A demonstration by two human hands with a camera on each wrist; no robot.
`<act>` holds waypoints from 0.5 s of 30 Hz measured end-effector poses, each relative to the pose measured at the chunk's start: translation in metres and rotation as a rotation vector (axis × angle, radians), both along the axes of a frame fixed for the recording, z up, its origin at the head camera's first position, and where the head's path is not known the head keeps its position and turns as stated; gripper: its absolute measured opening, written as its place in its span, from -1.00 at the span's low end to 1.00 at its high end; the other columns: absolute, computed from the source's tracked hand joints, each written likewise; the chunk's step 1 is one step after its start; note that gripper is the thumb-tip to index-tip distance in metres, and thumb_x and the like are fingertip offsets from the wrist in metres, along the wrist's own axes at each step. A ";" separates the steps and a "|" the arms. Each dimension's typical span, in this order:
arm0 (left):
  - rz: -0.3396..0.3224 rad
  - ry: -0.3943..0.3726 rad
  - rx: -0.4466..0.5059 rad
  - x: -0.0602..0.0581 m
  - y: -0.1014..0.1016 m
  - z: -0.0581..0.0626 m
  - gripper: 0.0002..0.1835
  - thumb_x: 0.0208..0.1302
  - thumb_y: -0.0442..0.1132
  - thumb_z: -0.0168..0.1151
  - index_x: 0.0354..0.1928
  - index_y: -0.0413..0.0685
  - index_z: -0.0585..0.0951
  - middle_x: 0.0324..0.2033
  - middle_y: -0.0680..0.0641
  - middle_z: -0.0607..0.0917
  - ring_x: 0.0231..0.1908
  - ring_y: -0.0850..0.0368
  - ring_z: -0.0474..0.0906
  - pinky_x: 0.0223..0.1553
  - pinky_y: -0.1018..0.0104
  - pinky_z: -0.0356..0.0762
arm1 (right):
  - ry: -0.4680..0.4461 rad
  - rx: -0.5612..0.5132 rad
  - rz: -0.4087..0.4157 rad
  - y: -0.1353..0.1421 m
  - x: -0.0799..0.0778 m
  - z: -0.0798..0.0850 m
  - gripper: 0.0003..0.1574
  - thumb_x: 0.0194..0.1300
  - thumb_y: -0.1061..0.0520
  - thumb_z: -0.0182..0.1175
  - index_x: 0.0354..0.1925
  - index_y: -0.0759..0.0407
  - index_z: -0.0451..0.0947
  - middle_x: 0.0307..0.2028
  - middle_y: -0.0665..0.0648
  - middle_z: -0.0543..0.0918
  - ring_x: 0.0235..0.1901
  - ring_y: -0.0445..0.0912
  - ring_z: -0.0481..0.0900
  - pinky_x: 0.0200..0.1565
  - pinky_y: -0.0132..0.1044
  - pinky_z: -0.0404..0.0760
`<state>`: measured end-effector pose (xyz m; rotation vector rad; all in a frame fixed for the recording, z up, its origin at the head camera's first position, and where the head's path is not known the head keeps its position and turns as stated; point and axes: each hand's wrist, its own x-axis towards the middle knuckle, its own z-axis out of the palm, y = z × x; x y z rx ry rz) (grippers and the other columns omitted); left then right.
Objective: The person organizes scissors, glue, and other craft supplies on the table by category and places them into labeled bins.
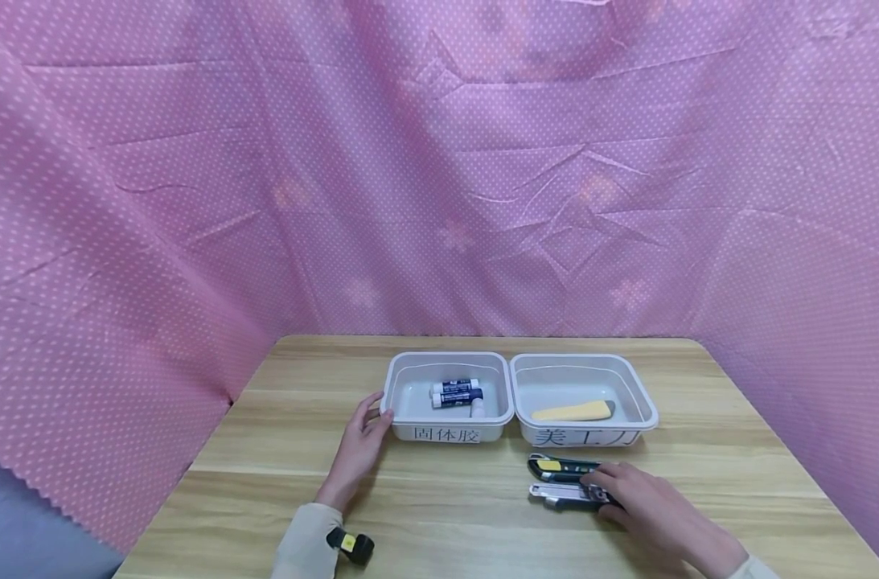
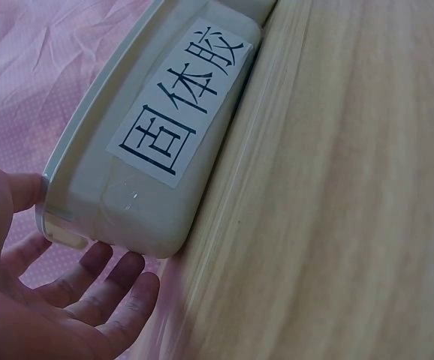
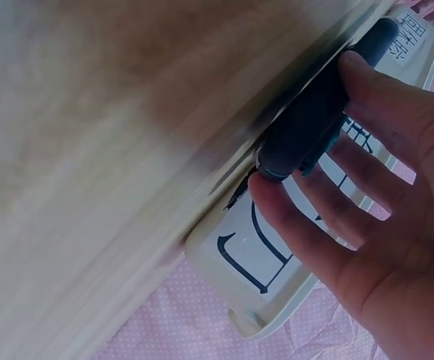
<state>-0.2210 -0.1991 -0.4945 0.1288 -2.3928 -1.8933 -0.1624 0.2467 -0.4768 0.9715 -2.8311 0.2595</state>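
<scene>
My left hand [image 1: 359,450] holds the front left corner of the left white box [image 1: 403,430], thumb at the rim and fingers about the side. Inside that box lie several glue sticks [image 1: 457,398], dark blue and white. The right white box [image 1: 577,435] holds a yellow utility knife [image 1: 572,412]. In front of it, two more utility knives lie side by side on the table: a black and yellow one [image 1: 555,466] and a silver and black one [image 1: 562,493]. My right hand [image 1: 649,503] grips the silver and black one by its right end, whose dark body [image 3: 307,120] shows in the right wrist view.
Both boxes stand side by side on a wooden table [image 1: 453,515], with Chinese labels [image 2: 179,101] on their fronts. A pink dotted curtain [image 1: 453,177] hangs behind and at the sides. A black band [image 1: 351,544] sits on my left wrist.
</scene>
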 end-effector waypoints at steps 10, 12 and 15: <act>0.004 0.010 0.011 0.000 0.000 -0.002 -0.37 0.54 0.03 0.13 0.54 0.09 0.26 0.35 -0.28 0.47 0.36 -0.26 0.43 0.39 -0.11 0.40 | 0.066 -0.001 0.015 -0.001 0.000 0.002 -0.46 0.12 0.09 0.49 0.11 -0.04 0.65 -0.03 -0.02 0.68 -0.06 -0.05 0.67 -0.19 -0.08 0.74; 0.004 0.010 0.012 -0.001 -0.001 -0.002 -0.37 0.54 0.03 0.13 0.54 0.10 0.26 0.35 -0.27 0.47 0.37 -0.26 0.43 0.39 -0.11 0.40 | 0.078 -0.005 0.018 -0.001 0.001 0.002 -0.45 0.12 0.09 0.50 0.11 -0.03 0.64 -0.03 -0.02 0.68 -0.06 -0.05 0.68 -0.18 -0.08 0.74; 0.000 0.017 0.006 -0.001 -0.001 -0.003 -0.37 0.55 0.05 0.12 0.54 0.08 0.26 0.34 -0.29 0.47 0.36 -0.27 0.43 0.39 -0.13 0.41 | 0.096 -0.009 0.018 -0.002 0.001 0.003 -0.44 0.12 0.10 0.50 0.12 -0.03 0.64 -0.01 -0.02 0.68 -0.05 -0.06 0.68 -0.17 -0.08 0.74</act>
